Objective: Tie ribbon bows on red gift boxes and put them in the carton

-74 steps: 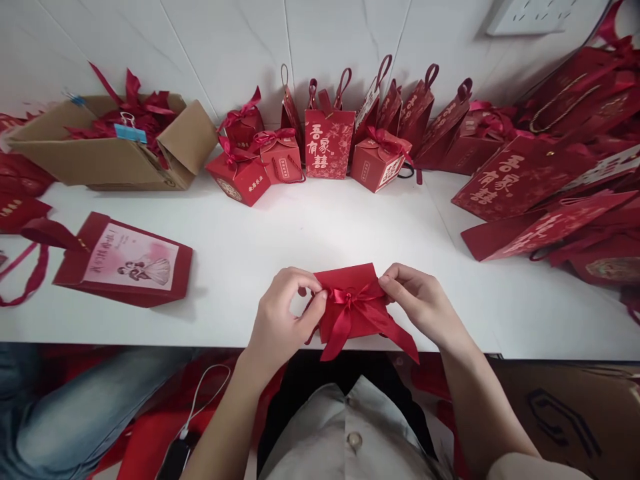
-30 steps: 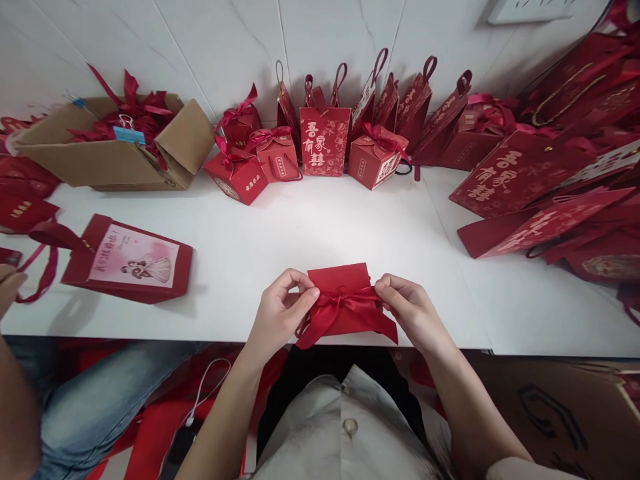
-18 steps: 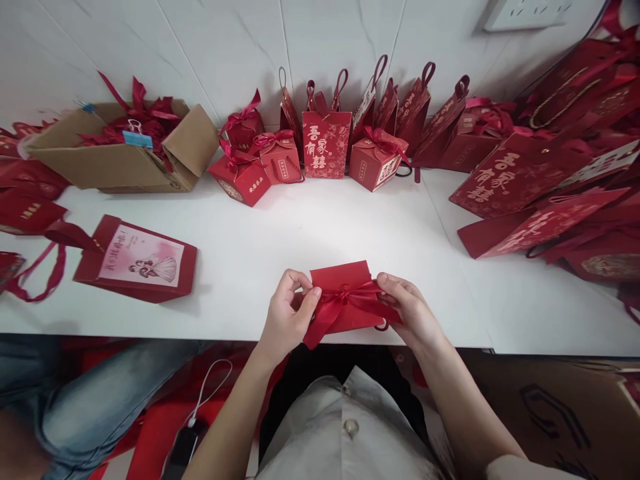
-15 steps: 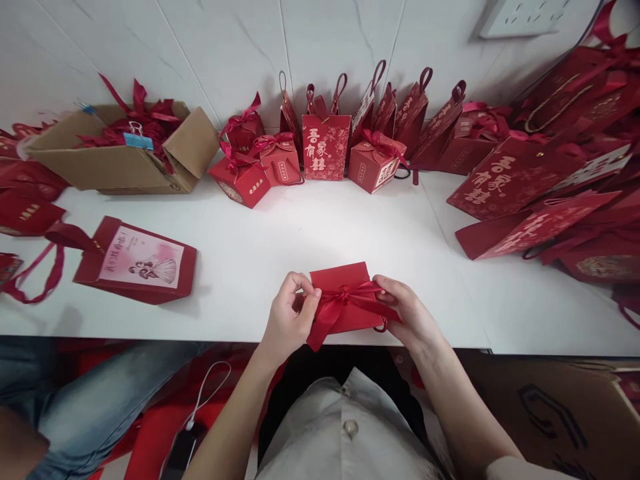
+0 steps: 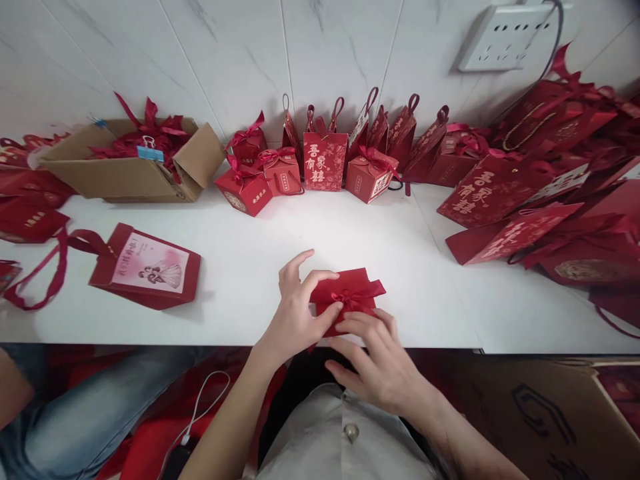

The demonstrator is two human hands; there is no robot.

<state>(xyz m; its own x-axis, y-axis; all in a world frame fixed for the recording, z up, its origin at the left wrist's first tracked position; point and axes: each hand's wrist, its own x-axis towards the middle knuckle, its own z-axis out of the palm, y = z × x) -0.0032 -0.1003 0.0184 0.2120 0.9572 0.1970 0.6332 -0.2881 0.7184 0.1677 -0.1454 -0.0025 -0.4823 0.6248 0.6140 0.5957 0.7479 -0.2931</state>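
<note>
A small red gift box (image 5: 350,280) lies near the table's front edge, with a red satin ribbon (image 5: 367,293) tied in a bow across its top. My left hand (image 5: 299,312) grips the box from the left. Its thumb presses beside the bow's knot and its index finger reaches over the far left edge; the other fingers stick out. My right hand (image 5: 377,357) is at the near right side of the box, its fingers apart and bent, fingertips at the ribbon and the near edge. They cover the near part of the box, and whether they pinch the ribbon's tail is hidden.
A red box with a pink couple label (image 5: 155,267) lies at left. Behind it stands a cardboard box (image 5: 117,180) of ribbon. Small red boxes (image 5: 245,193) and handled bags (image 5: 324,163) line the wall; more bags (image 5: 485,190) pile up at right. Another person's leg (image 5: 100,413) shows below.
My right hand has let go of the ribbon's right end and moved to the box's near side. My left hand has shifted from the left ribbon loop onto the box and knot.
</note>
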